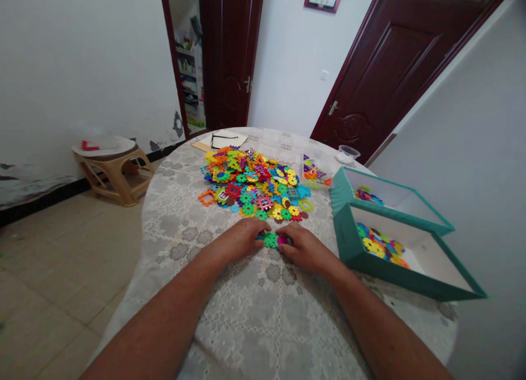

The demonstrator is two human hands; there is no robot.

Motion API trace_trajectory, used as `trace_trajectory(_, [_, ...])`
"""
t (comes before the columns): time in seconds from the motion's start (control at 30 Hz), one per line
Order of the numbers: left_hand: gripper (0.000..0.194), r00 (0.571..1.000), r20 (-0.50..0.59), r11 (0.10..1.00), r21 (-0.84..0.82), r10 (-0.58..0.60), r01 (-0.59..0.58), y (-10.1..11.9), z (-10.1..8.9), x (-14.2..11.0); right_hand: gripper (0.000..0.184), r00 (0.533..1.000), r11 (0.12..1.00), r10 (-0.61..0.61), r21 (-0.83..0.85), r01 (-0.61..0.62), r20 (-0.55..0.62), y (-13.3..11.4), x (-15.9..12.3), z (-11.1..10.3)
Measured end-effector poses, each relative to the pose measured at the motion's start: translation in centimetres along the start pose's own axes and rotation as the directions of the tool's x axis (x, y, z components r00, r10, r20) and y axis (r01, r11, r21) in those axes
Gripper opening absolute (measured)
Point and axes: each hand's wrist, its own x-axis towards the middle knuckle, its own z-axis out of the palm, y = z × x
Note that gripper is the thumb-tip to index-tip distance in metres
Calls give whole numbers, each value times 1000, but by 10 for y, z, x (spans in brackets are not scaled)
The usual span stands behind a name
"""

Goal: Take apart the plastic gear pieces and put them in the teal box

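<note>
A green flower-shaped plastic building piece [270, 240] lies low over the tablecloth between my two hands. My left hand [247, 234] pinches its left side, where a bit of blue shows at the fingertips. On the other side, my right hand [302, 244] has thumb and fingers closed on a magenta piece [281, 239] beside the green one. Whether these pieces are joined cannot be made out. Just beyond my hands spreads a heap of mixed colourful building pieces [255, 177], some round and toothed, others square frames such as an orange one [206, 198].
Two green boxes [349, 243] with white insides stand at the right, holding more pieces. A clear tray [314, 171] of pieces and a clear bowl [348, 152] sit behind. Glasses [224, 137] rest on paper at the far edge. A stool [117, 174] stands left of the table.
</note>
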Motion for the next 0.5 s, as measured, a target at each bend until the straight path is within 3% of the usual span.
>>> trace_trajectory(0.3, [50, 1000, -1, 996, -84, -14, 14, -4, 8, 7, 15, 997, 994, 65, 81, -68, 43, -2, 4, -2])
trace_trajectory(0.5, [27, 999, -11, 999, 6, -54, 54, -2, 9, 9, 15, 997, 960, 78, 270, -70, -20, -9, -1, 11])
